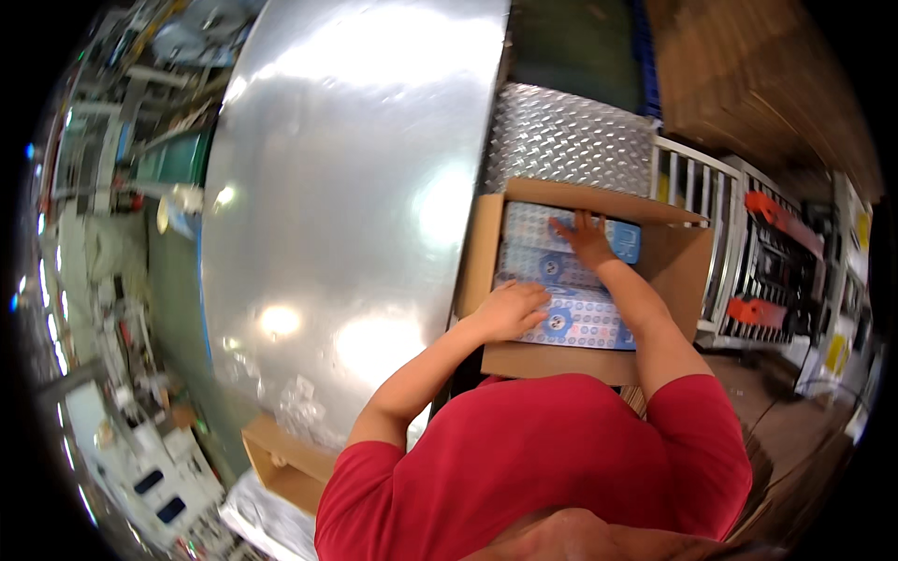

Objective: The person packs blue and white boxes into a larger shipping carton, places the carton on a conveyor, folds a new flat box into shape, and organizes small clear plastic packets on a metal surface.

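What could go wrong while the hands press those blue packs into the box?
The left hand and right hand both lie flat on the blue packs in the cardboard box. Pressing hard might crush the packs. The box's raised flap beside the left wrist might get knocked or bent.

A broad, shiny metal table is stretching across the middle, catching bright glare from lights overhead. Beyond it, a ribbed diamond-plate ramp is lying beside a white railing. A smaller open cardboard carton is sitting near the table's near edge, with crumpled clear plastic bunching just above it. Red-tipped equipment is standing at the right.
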Action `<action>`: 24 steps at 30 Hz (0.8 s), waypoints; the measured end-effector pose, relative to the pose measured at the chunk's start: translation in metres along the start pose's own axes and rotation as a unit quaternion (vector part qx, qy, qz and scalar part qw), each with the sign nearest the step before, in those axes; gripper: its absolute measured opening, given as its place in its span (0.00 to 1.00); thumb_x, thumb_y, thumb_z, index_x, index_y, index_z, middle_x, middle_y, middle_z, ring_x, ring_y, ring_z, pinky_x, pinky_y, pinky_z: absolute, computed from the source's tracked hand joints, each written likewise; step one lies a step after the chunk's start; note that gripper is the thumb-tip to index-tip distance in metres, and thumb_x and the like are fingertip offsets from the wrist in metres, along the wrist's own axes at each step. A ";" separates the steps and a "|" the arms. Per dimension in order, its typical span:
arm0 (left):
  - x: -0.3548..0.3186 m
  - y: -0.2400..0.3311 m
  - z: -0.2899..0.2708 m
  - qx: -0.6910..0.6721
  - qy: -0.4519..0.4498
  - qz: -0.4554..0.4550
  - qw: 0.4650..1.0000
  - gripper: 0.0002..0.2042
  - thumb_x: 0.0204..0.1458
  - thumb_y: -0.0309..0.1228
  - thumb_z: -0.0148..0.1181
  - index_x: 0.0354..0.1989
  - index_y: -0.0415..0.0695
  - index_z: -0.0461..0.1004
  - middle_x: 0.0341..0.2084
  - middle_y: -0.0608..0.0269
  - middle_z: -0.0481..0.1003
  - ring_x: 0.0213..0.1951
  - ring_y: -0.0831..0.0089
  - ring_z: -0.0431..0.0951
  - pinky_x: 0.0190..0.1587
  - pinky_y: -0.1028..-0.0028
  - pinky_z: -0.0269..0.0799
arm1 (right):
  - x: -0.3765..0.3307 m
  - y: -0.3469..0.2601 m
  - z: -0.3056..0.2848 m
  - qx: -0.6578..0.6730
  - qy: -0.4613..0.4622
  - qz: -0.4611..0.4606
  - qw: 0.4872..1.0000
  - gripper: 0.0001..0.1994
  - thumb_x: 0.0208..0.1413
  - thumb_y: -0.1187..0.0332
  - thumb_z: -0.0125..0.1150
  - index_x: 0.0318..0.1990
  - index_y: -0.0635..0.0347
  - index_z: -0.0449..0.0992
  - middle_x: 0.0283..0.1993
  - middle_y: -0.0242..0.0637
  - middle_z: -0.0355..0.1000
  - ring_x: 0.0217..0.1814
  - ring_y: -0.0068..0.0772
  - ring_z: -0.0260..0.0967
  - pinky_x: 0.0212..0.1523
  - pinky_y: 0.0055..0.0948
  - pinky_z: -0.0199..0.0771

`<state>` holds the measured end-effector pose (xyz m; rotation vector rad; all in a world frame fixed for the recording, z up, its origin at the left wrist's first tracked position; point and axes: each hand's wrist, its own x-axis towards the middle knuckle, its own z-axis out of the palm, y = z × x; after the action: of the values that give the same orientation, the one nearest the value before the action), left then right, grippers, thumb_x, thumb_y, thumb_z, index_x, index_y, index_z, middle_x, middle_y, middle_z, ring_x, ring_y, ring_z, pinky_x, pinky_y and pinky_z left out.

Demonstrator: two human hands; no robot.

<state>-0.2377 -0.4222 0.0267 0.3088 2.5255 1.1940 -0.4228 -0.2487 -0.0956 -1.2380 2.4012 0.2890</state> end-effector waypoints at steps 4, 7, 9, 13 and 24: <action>-0.098 0.010 -0.003 -0.130 0.235 -0.139 0.953 0.14 0.52 0.27 0.51 0.47 0.40 0.71 0.49 0.53 0.70 0.53 0.56 0.67 0.55 0.63 0.62 | 0.029 -0.018 -0.024 -0.021 -0.163 -0.016 0.986 0.43 0.48 0.77 0.53 0.67 0.28 0.40 0.70 0.56 0.34 0.73 0.54 0.28 0.60 0.64 0.43; -0.161 0.008 0.027 -0.101 0.377 -0.286 0.875 0.13 0.49 0.22 0.53 0.44 0.41 0.72 0.45 0.54 0.73 0.51 0.58 0.70 0.53 0.65 0.64 | 0.042 -0.021 -0.046 -0.040 -0.247 -0.024 0.968 0.43 0.49 0.71 0.55 0.68 0.33 0.36 0.70 0.56 0.33 0.72 0.56 0.32 0.60 0.65 0.44; -0.189 0.011 0.048 -0.073 0.430 -0.330 0.837 0.13 0.49 0.21 0.53 0.44 0.42 0.72 0.45 0.54 0.72 0.51 0.58 0.69 0.53 0.66 0.64 | 0.044 -0.011 -0.040 0.038 -0.240 -0.053 0.969 0.39 0.49 0.65 0.57 0.68 0.44 0.43 0.69 0.57 0.36 0.70 0.59 0.38 0.62 0.56 0.47; -0.233 0.031 0.088 0.001 0.526 -0.383 0.759 0.14 0.47 0.21 0.55 0.44 0.43 0.72 0.47 0.54 0.70 0.50 0.56 0.68 0.53 0.65 0.63 | -0.069 -0.045 -0.073 0.251 -0.036 -0.245 0.936 0.33 0.51 0.62 0.55 0.65 0.55 0.52 0.64 0.54 0.51 0.64 0.55 0.51 0.61 0.42 0.53; -0.430 -0.078 0.092 0.161 0.609 -0.649 0.427 0.35 0.45 0.41 0.61 0.61 0.40 0.56 0.59 0.35 0.51 0.62 0.44 0.50 0.61 0.52 0.47 | -0.109 -0.032 -0.034 0.201 0.055 -0.207 0.956 0.27 0.49 0.66 0.54 0.57 0.65 0.58 0.52 0.52 0.62 0.49 0.58 0.63 0.46 0.44 0.65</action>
<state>0.1896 -0.5483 -0.0023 -2.7719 2.2580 -0.0169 -0.3497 -0.2008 -0.0154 -1.5336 2.0706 -0.3848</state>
